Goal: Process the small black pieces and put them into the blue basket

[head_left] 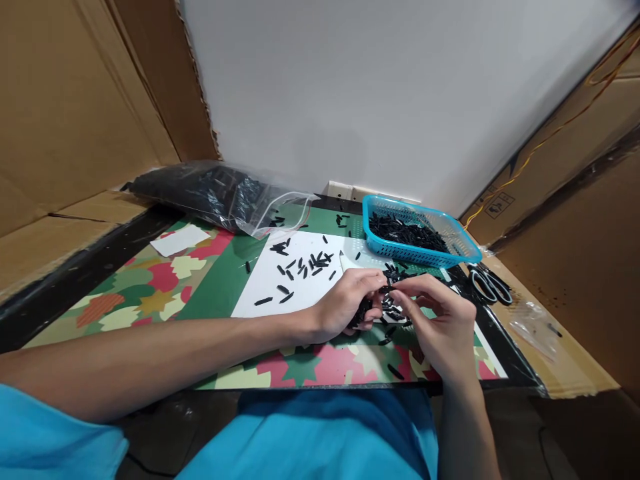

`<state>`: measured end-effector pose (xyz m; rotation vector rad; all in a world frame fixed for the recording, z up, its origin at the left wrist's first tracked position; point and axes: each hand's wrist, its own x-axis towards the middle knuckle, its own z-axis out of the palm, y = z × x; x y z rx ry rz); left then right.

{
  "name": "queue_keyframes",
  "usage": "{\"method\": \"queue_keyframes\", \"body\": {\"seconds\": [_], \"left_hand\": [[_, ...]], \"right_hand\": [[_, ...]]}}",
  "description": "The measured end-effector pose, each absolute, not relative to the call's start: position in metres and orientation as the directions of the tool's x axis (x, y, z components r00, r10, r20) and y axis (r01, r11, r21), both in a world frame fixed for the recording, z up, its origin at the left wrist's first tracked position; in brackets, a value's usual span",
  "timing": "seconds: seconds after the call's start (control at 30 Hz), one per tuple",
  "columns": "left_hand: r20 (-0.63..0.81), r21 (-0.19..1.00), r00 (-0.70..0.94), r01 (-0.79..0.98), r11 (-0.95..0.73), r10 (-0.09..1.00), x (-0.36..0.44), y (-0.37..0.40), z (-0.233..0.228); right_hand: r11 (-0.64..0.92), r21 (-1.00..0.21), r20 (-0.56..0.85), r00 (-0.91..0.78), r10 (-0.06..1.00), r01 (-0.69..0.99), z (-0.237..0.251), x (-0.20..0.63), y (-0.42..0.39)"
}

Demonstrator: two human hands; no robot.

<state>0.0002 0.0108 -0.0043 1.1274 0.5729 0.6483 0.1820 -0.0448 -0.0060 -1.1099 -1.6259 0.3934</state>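
My left hand [347,300] is closed around a handful [361,312] of slim black pieces, held low over the near part of the worktop [215,287]. My right hand [443,317] is just beside it, thumb and index finger pinched on one piece [387,289] at the left fingertips; the other right fingers are curled. The fingers hide most of this piece, so its full outline cannot be told. Loose pieces [320,261] lie scattered on the white sheet [255,287] to the left of and beyond the hands, some singly and some overlapping. Further pieces lie beneath and around the hands, and a few rest on the patterned surface near the front edge. The blue basket [425,252] stands beyond my right hand, with perforated sides and a heap [407,231] of the same black pieces inside. The scissors [490,285] lie to the right of the basket, at the worktop's right edge, with black and grey handles. A small clear bag [535,333] lies nearer to me on the cardboard at the right. At the far left, a large clear bag [200,193] of black contents lies on its side, near a white card [180,240].
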Motion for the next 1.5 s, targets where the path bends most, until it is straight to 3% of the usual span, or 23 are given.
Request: {"method": "queue_keyframes", "body": {"seconds": [0.17, 0.4, 0.53, 0.87, 1.27, 1.5], "left_hand": [[-0.081, 0.935, 0.711, -0.188, 0.3, 0.698, -0.0012, 0.011, -0.0036], [-0.088, 0.93, 0.671, -0.209, 0.302, 0.736, 0.0017, 0.0104, -0.0061], [-0.069, 0.934, 0.65, -0.226, 0.278, 0.757, 0.0025, 0.0102, -0.0052], [-0.06, 0.948, 0.66, -0.197, 0.25, 0.749, 0.0017, 0.0118, -0.006], [-0.063, 0.948, 0.669, -0.192, 0.254, 0.74, 0.0022, 0.0113, -0.0049], [-0.037, 0.955, 0.67, -0.196, 0.224, 0.742, 0.0028, 0.0103, -0.005]], "right_hand": [[0.511, -0.732, 0.588, 0.04, 0.808, 0.45, -0.0088, 0.1845, -0.0433], [0.641, -0.535, 0.755, -0.028, 0.655, 0.551, -0.0108, 0.184, -0.0433], [0.651, -0.529, 0.776, 0.0, 0.63, 0.544, -0.0127, 0.1848, -0.0429], [0.52, -0.728, 0.626, 0.124, 0.77, 0.446, -0.0129, 0.1869, -0.0449], [0.504, -0.722, 0.574, 0.004, 0.819, 0.473, -0.0082, 0.1856, -0.044], [0.485, -0.736, 0.557, 0.016, 0.83, 0.472, -0.0094, 0.1869, -0.0431]]}}
